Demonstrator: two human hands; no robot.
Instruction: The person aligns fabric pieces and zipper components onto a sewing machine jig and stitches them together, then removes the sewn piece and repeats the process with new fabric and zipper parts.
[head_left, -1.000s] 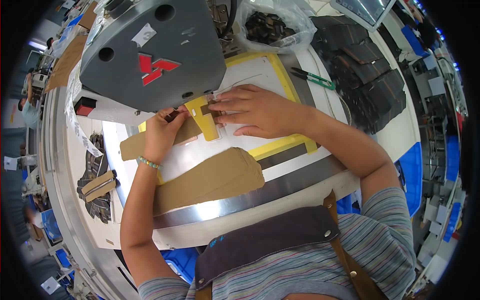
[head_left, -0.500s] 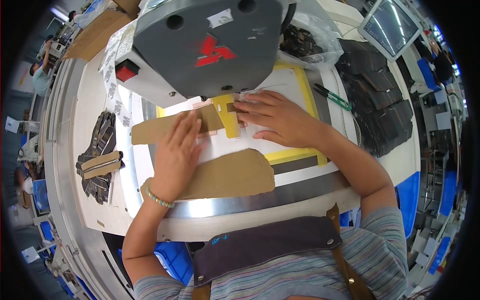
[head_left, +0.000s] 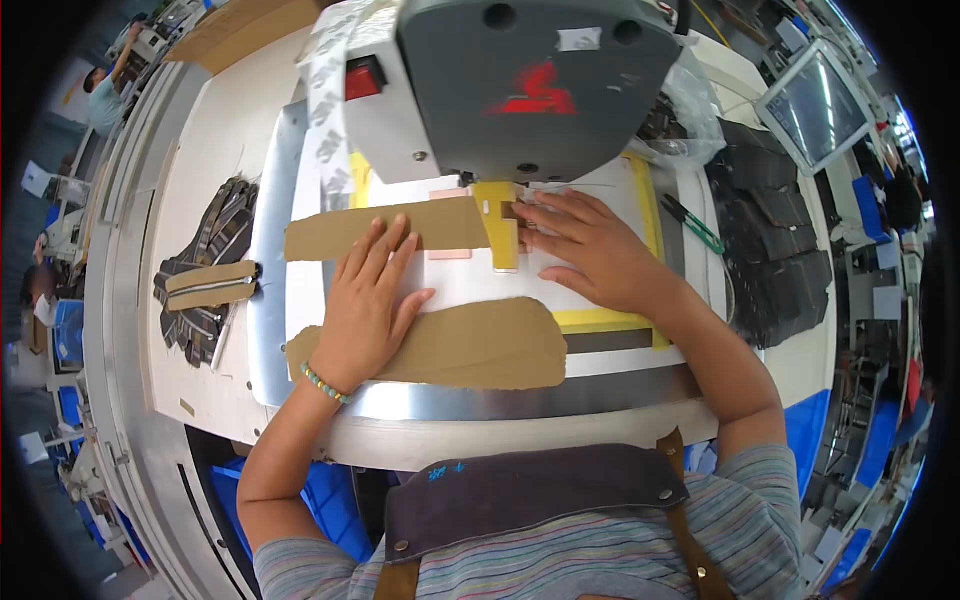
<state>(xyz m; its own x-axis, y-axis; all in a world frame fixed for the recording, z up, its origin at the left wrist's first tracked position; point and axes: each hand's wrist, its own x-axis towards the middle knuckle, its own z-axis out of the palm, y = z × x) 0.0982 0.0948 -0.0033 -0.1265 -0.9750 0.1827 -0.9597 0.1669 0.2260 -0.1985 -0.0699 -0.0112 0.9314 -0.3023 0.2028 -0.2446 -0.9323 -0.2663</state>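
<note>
My left hand [head_left: 362, 310] lies palm down with fingers spread. Its fingertips press on a long brown flat strip [head_left: 440, 226], and its heel rests over a larger brown piece with rounded ends [head_left: 490, 345]. The strip's right end meets a yellow notched plate [head_left: 504, 245] beneath a grey machine head [head_left: 520, 100]. On the plate's other side my right hand [head_left: 605, 255] is flat, fingers apart, fingertips at the plate's notched edge over a small dark brown patch. Pinkish pieces [head_left: 450, 254] show at the strip's edges.
Dark fabric pieces [head_left: 765, 210] and green-handled snips [head_left: 692, 224] lie right, below a screen [head_left: 815, 105]. At left is a bundle of dark straps [head_left: 205, 325] with a brown zippered piece [head_left: 212, 287] on it. Yellow tape [head_left: 645, 215] borders the white work surface.
The view has shifted, so the machine and table sit further right. My left thumb has spread away from the fingers. My right hand stays beside the yellow plate.
</note>
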